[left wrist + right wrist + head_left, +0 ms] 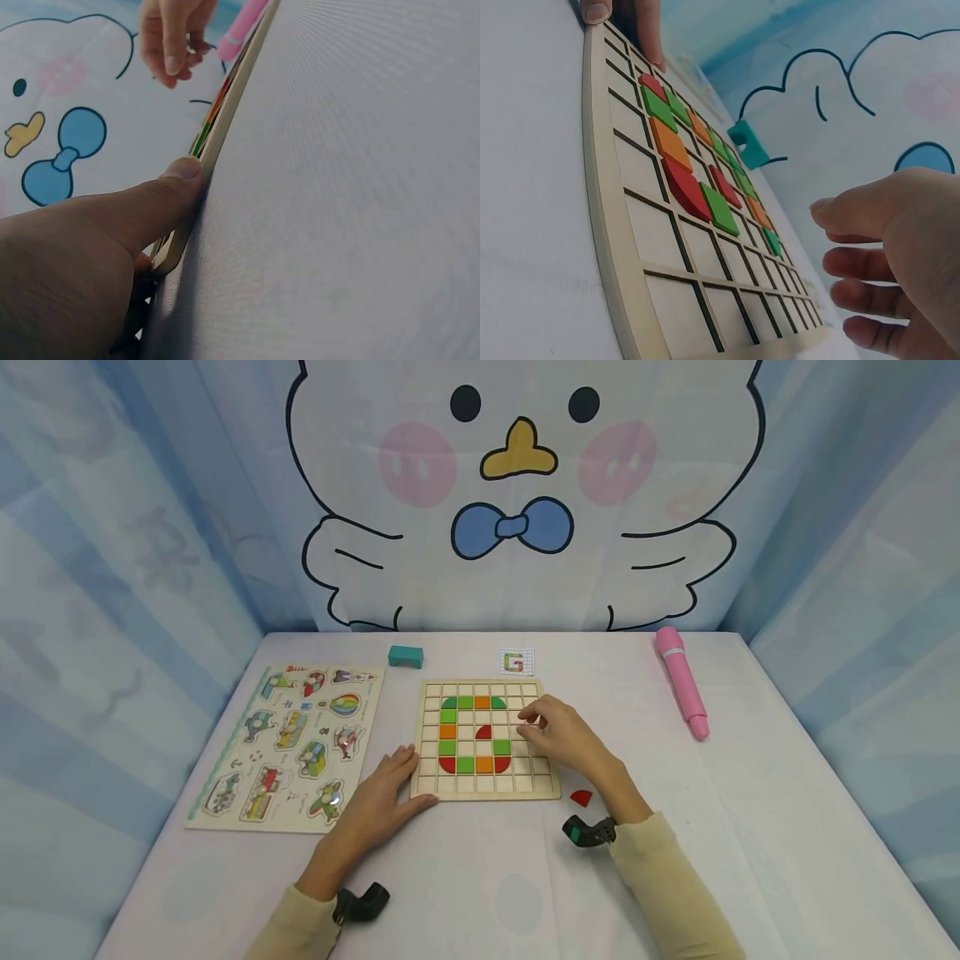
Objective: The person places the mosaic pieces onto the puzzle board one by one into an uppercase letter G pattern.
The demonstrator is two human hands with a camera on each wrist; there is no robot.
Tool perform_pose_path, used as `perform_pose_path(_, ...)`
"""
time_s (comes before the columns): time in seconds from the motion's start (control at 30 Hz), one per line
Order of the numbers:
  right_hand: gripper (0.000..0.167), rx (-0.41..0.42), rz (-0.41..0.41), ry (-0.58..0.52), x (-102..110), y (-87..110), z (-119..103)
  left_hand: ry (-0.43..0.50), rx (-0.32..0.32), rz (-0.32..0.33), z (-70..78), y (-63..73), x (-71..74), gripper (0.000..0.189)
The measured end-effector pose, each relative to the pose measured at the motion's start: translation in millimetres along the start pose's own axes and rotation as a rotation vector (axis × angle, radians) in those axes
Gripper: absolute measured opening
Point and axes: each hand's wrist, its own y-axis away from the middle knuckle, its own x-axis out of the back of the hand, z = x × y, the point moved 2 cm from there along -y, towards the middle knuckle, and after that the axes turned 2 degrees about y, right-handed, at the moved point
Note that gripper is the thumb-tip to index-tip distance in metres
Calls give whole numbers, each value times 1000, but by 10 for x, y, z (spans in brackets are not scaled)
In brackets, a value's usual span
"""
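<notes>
A wooden grid board (480, 796) lies in the middle of the table. On its squares, green, orange and red tiles form a G-like outline, including a red quarter-round tile (483, 732) near the centre. My left hand (378, 802) rests at the board's front left corner, its thumb (182, 169) against the front edge and its other fingers along the left side. Over the board's right columns hovers my right hand (558, 732), fingers loosely bent. Nothing shows between thumb and fingertips (844, 262) in the right wrist view.
A loose red quarter-round tile (581, 797) lies off the board's front right corner. Behind the board are a small card with a G pattern (517, 662) and a teal notched block (406, 657). A picture puzzle board (285, 756) lies left; a pink microphone-shaped stick (684, 685), right.
</notes>
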Motion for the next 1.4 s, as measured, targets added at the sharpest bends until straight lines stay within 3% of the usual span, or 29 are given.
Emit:
perform_pose_path(0.4,29,-23,-49,-10,132,216,136,-1,0,-5,-5,-2,-5,83)
perform_pose_path(0.97,34,15,-203,-14,229,459,349,4,3,-7,-2,-2,-3,82)
perform_pose_path(1.4,31,-85,-365,-109,223,598,447,-5,10,-6,4,-2,-4,82)
